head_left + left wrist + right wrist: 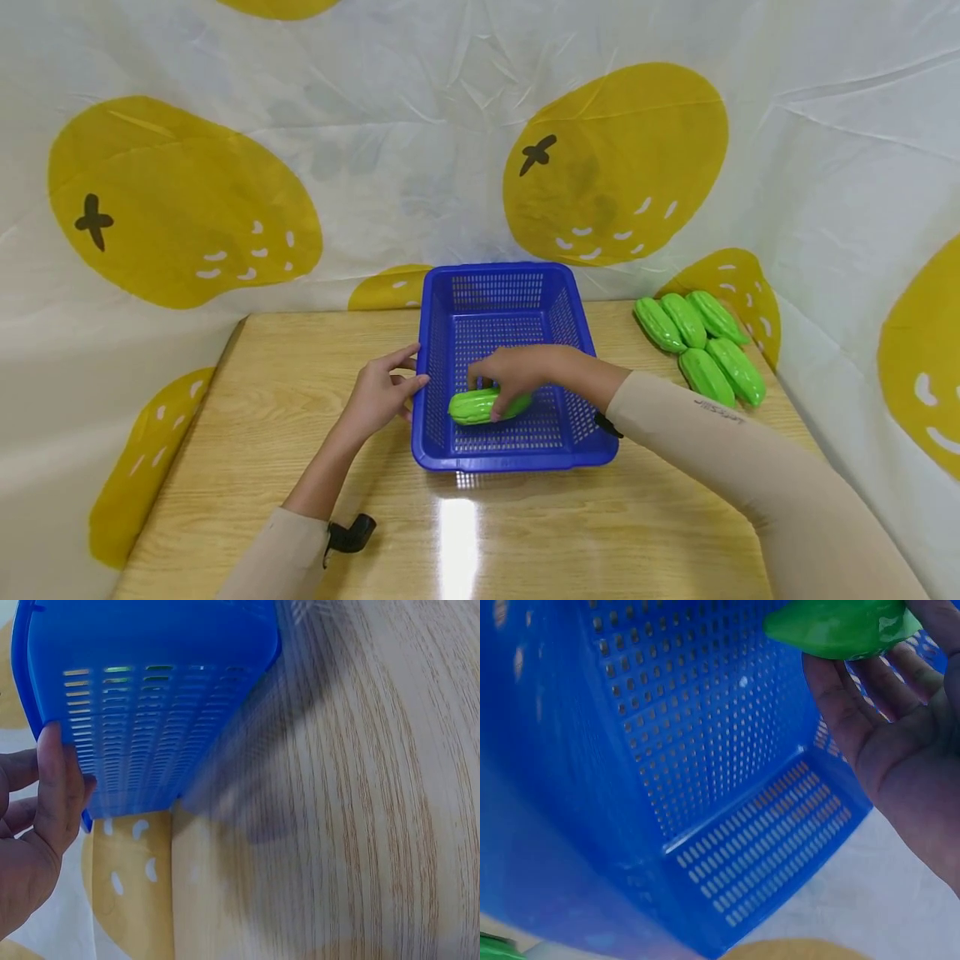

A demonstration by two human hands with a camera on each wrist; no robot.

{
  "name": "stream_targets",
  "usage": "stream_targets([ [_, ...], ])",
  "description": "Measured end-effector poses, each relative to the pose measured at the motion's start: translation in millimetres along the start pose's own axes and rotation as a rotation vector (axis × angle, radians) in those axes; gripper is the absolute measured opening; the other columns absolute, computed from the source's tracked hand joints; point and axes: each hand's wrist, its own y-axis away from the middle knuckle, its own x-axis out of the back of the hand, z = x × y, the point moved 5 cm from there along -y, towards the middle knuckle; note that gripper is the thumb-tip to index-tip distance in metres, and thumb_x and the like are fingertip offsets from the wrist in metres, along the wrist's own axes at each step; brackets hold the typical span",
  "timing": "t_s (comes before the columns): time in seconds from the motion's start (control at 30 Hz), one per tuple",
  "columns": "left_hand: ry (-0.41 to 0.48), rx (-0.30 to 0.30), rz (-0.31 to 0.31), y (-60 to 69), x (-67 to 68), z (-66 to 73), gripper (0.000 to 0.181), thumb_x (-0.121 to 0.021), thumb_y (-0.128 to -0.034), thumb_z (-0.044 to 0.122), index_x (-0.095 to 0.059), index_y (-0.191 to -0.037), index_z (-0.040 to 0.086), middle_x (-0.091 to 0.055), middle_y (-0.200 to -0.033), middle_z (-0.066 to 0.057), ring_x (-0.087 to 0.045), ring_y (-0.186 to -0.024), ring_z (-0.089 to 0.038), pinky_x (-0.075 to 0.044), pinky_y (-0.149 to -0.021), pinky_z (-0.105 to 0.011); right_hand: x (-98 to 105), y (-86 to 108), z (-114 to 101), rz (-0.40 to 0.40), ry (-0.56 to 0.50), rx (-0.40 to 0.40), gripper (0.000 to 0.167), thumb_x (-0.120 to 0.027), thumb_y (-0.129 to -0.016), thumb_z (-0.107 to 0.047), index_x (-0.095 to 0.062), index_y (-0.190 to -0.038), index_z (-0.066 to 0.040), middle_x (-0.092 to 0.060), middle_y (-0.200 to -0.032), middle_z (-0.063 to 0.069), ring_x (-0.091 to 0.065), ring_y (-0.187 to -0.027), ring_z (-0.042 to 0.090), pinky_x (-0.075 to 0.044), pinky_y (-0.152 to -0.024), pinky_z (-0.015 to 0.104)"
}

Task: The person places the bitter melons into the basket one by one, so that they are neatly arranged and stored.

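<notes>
A blue plastic basket with slotted walls stands on the table, and a glossy green ridged gourd lies low inside its near left part. My right hand reaches in from the right and grips the gourd, thumb on the near side and fingers on the far side. In the right wrist view the fingers curve around the gourd. My left hand touches the basket's left rim with fairly straight fingers. The left wrist view shows those fingers against the slotted outer wall.
Several more green gourds lie grouped at the table's back right. The wooden table meets a white cloth printed with yellow fruit at the back and sides. Black wrist mounts sit on both forearms.
</notes>
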Motion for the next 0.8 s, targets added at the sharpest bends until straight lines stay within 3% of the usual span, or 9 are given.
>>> stream_targets([
  [0.27, 0.009, -0.001, 0.003, 1.1, 1.8, 0.3, 0.061, -0.072, -0.0958, 0.002, -0.050, -0.152, 0.004, -0.065, -0.124, -0.025, -0.071, -0.070, -0.016, -0.063, -0.058, -0.061, -16.3, -15.7, -7.7, -0.089, 0.061, -0.023, 0.050, -0.087, -0.085, -0.031, -0.063, -0.125, -0.014, -0.070, -0.117, 0.004, -0.065, -0.108, 0.019, -0.058, -0.096, 0.031],
  [0.37, -0.009, 0.005, 0.003, 1.2, 1.0, 1.0, 0.061, -0.072, -0.0962, 0.004, -0.050, -0.153, 0.005, -0.065, -0.123, -0.023, -0.072, -0.071, -0.017, -0.064, -0.059, -0.061, -21.6, -19.1, -9.4, -0.095, 0.071, -0.007, 0.050, -0.088, -0.084, -0.032, -0.064, -0.123, -0.013, -0.070, -0.115, 0.004, -0.065, -0.105, 0.018, -0.058, -0.093, 0.029],
  [0.57, -0.031, 0.011, 0.008, 2.2, 1.1, 1.1, 0.061, -0.072, -0.0965, 0.004, -0.050, -0.153, 0.006, -0.065, -0.124, -0.023, -0.072, -0.072, -0.017, -0.066, -0.054, -0.050, -29.0, -24.0, -11.2, -0.094, 0.072, -0.002, 0.049, -0.089, -0.082, -0.032, -0.064, -0.120, -0.014, -0.069, -0.109, 0.000, -0.063, -0.100, 0.015, -0.058, -0.090, 0.027],
  [0.8, -0.025, 0.008, 0.012, 2.2, 0.9, 1.3, 0.060, -0.072, -0.0964, 0.005, -0.051, -0.152, 0.007, -0.065, -0.125, -0.023, -0.072, -0.072, -0.017, -0.064, -0.059, -0.060, -31.7, -25.7, -13.7, -0.091, 0.104, -0.026, 0.050, -0.090, -0.081, -0.035, -0.064, -0.118, -0.014, -0.068, -0.105, -0.002, -0.063, -0.097, 0.013, -0.058, -0.088, 0.026],
])
